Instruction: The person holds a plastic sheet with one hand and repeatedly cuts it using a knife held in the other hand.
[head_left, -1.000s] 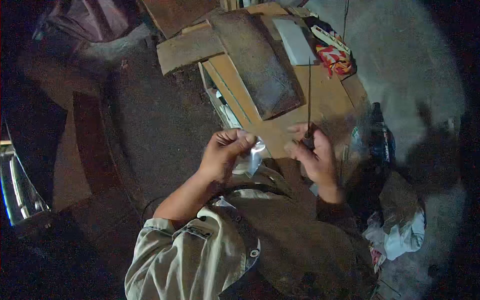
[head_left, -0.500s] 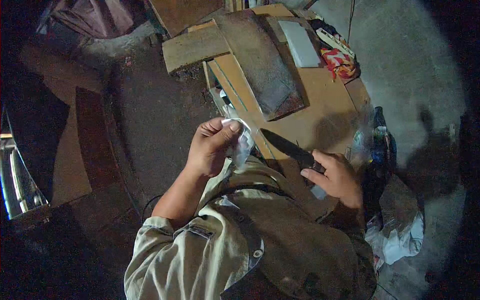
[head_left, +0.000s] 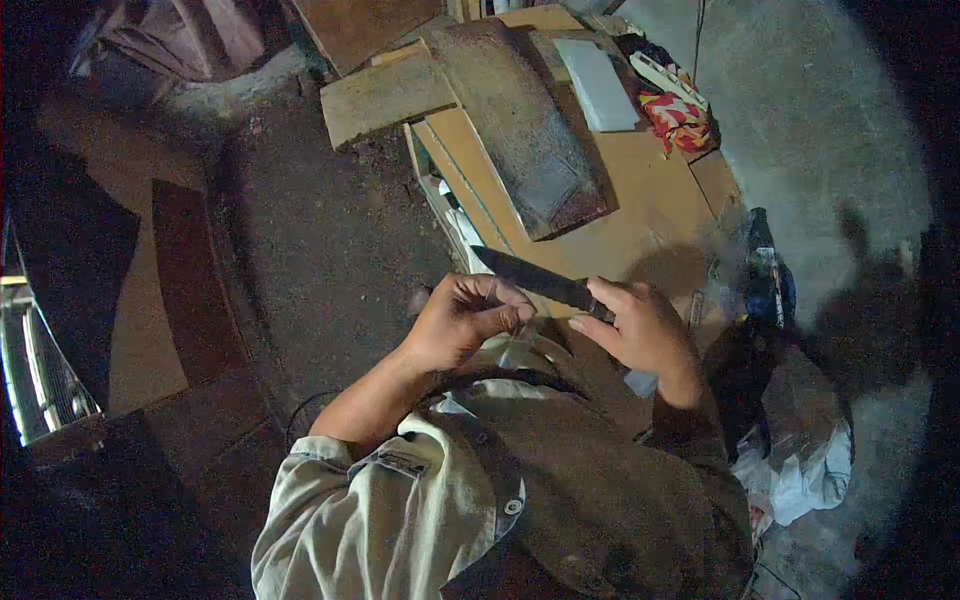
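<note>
My right hand (head_left: 645, 335) is wrapped round the handle of a dark-bladed knife (head_left: 530, 278), whose blade points up and to the left. The blade lies just above my left hand (head_left: 465, 322); whether they touch is not clear. My left thumb and fingers pinch a thin, clear piece of plastic (head_left: 515, 350), mostly hidden and faint against my clothes. Beyond both hands stands a brown board surface (head_left: 650, 190) with a stained dark slab (head_left: 520, 130) lying on it.
A white block (head_left: 598, 85) and a red and yellow cloth (head_left: 678, 122) lie at the far end of the board. Right of it are a dark bottle (head_left: 762, 260) and a clear bag with white contents (head_left: 810, 475). A curved shiny panel (head_left: 40, 365) is at the far left.
The knife has come into clear view and moved left, over my left hand. My left hand has shifted down and right since half a second ago, and the plastic is less visible.
</note>
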